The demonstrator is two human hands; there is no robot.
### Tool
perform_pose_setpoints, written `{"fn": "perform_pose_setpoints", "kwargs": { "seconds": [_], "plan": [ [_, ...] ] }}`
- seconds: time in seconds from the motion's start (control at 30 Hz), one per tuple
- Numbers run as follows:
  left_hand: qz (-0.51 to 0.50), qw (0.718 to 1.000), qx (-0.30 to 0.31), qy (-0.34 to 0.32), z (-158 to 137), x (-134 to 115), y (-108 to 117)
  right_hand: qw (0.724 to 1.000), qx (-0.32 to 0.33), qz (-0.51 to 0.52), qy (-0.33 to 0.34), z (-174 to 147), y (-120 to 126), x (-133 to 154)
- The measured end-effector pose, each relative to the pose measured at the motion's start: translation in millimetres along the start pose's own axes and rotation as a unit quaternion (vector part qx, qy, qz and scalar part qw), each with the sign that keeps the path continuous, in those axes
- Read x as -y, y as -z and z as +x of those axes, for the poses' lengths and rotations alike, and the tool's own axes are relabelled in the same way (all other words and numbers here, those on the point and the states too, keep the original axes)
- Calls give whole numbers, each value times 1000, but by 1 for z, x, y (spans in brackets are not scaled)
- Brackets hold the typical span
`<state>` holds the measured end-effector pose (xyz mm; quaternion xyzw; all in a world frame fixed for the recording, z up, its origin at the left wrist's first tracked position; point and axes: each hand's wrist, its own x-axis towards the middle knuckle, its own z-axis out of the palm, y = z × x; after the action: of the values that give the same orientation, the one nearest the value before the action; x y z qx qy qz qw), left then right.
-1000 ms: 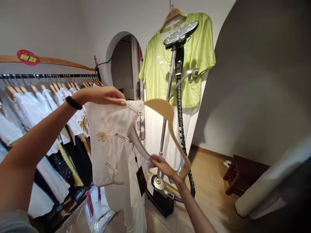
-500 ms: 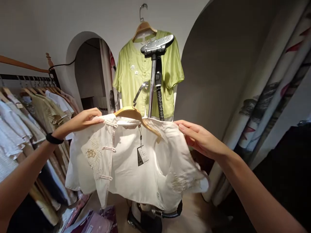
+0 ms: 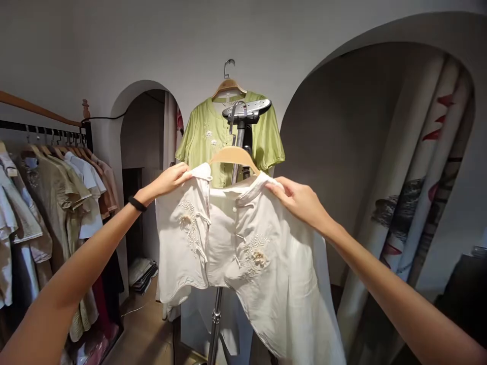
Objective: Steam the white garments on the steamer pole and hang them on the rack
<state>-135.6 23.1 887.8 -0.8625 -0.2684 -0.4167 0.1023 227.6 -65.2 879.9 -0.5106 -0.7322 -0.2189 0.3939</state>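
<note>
A white blouse (image 3: pixel 289 263) with embroidered flowers and knotted loop closures hangs open at the front between my hands. My left hand (image 3: pixel 175 177) pinches it at the shoulder near the collar, and my right hand (image 3: pixel 294 196) grips the opposite shoulder. Inside its neckline is a wooden hanger (image 3: pixel 234 154), whose metal hook rises in front of the garment steamer's head (image 3: pixel 255 107). Behind, a green short-sleeved blouse (image 3: pixel 198 126) hangs on another wooden hanger (image 3: pixel 228 86) against the wall. A black band circles my left wrist.
On the left stands a clothes rack (image 3: pixel 41 129) filled with garments on hangers. The steamer's pole (image 3: pixel 215 317) runs down below the white blouse. A stack of packets (image 3: pixel 141 274) lies on the floor by the small arch. Patterned curtains (image 3: pixel 399 203) hang in the right arch.
The white blouse has been lifted and turned, its embroidered front panels now hanging down on both sides. The hanger hook has risen to the steamer head. My view has tilted up.
</note>
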Motion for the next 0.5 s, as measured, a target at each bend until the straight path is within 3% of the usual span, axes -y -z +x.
{"fn": "perform_pose_setpoints", "kwargs": {
  "seconds": [0.13,0.27,0.5],
  "plan": [
    [54,998,-10,0,44,5,-2,998,-43,-24,-34,34,11,-9],
    [72,997,10,37,73,14,-5,998,-41,-32,-32,60,11,-15],
    [13,996,43,75,60,37,-37,999,24,1,-36,52,-13,-31]
  ]
}}
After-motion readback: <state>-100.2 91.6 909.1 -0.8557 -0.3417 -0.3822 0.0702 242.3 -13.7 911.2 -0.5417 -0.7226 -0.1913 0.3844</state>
